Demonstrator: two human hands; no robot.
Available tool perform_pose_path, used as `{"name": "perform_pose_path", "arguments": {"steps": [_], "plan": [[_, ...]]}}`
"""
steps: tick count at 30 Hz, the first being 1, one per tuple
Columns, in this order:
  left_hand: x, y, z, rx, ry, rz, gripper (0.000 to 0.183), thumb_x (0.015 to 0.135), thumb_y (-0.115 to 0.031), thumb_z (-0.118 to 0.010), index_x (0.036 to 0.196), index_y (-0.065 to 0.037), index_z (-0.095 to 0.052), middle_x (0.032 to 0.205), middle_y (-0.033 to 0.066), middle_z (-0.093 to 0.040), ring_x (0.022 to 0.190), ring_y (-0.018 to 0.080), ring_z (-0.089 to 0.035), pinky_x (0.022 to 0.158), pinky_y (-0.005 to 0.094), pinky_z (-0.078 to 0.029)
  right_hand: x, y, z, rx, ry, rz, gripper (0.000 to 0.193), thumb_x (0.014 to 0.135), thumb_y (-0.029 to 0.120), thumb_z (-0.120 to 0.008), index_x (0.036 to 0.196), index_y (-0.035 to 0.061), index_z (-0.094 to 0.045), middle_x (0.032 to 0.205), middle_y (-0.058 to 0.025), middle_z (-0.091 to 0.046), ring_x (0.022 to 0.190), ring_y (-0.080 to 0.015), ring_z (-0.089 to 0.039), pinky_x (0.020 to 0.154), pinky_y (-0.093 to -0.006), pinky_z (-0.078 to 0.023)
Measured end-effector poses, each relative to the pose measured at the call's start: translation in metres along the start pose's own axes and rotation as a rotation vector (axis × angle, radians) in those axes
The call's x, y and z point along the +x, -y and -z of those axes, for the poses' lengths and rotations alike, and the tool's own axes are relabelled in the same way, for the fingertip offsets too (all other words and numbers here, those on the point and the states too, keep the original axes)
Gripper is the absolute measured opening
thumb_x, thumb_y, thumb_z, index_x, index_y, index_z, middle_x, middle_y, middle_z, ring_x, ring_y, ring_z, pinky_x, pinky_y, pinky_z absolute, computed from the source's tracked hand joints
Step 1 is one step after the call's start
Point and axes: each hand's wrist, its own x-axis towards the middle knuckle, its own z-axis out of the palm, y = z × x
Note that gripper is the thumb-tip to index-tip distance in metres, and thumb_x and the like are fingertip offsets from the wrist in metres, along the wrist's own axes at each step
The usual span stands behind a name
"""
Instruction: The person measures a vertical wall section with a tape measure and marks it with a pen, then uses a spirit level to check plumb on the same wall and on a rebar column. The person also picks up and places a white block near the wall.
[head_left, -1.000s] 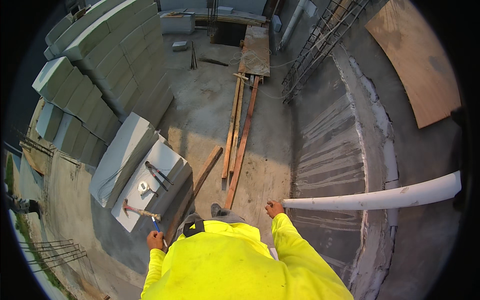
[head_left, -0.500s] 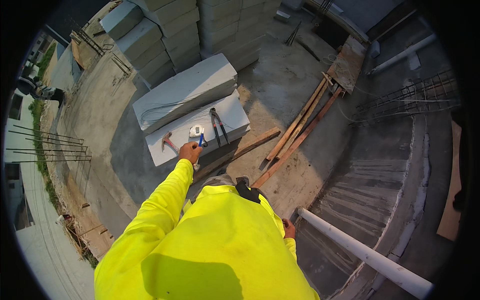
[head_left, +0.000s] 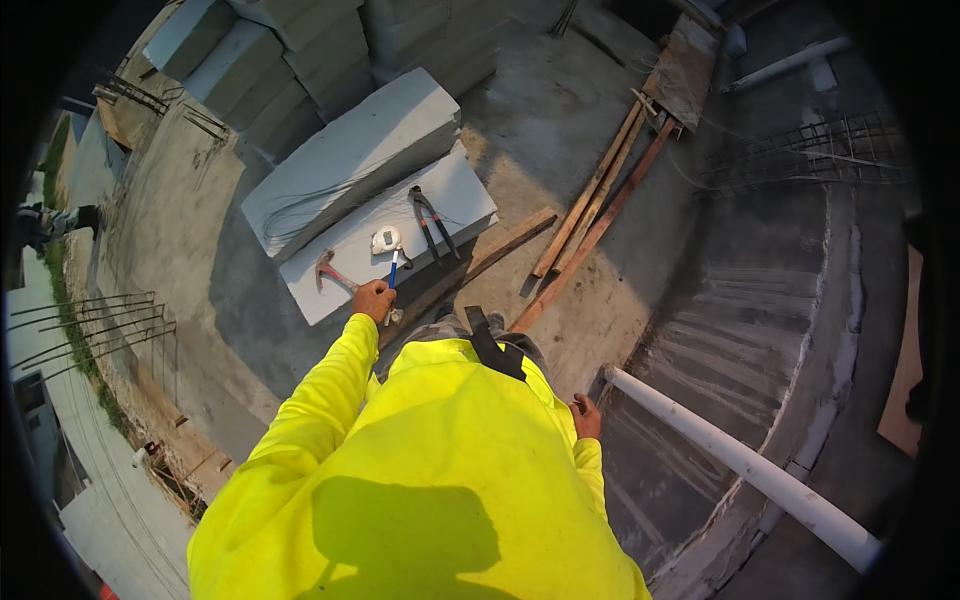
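Note:
My left hand (head_left: 372, 300) is closed at the near edge of a pale block (head_left: 450, 190), with a slim blue pen (head_left: 394, 268) at its fingertips. Next to that hand lies a red-headed claw hammer (head_left: 326, 268), its handle running toward the fingers; whether they touch it I cannot tell. A white tape measure (head_left: 385, 240) rests on the block just beyond the pen. To its right are pincers (head_left: 430, 222) with dark, red-marked handles. My right hand (head_left: 587, 416) hangs low at my side, fingers loosely bent and slightly apart, with nothing visible in it.
Behind the tools lies a larger pale block (head_left: 350, 150) with thin wire on it, before stacked blocks (head_left: 290, 80). Wooden strips (head_left: 610, 200) stretch across the concrete floor. A white pipe (head_left: 740, 460) runs at right. Rebar sticks out (head_left: 100, 320) at left.
My view has shifted, so the blocks and tools sit higher in the picture. More of the blue pen shows beside my left hand. My right hand has come forward and its fingers show more.

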Motion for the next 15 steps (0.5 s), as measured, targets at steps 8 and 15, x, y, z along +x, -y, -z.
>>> {"name": "perform_pose_path", "arguments": {"steps": [8, 15], "plan": [[-0.04, 0.008, 0.022, -0.199, -0.055, 0.099, 0.015, 0.083, -0.014, -0.068, 0.085, 0.001, -0.069, 0.072, 0.0099, -0.069, 0.067, 0.0158, -0.068, 0.065, 0.0325, -0.054, 0.07, 0.096, -0.056, -0.329, 0.177, 0.108, 0.035, 0.093, 0.018, -0.067, 0.121, -0.0017, -0.064, 0.116, -0.0218, -0.071, 0.104, -0.0331, -0.07, 0.094, -0.0415, -0.054], [-0.185, 0.096, 0.052, -0.453, -0.335, 0.335, 0.01, 0.086, -0.011, -0.066, 0.085, -0.001, -0.065, 0.073, 0.0041, -0.065, 0.062, 0.0118, -0.06, 0.061, 0.0269, -0.048, 0.177, 0.222, -0.209, -0.492, 0.37, 0.491, 0.047, 0.088, 0.019, -0.077, 0.126, 0.0022, -0.056, 0.126, -0.0202, -0.057, 0.116, -0.0373, -0.059, 0.1, -0.0451, -0.049]]}}
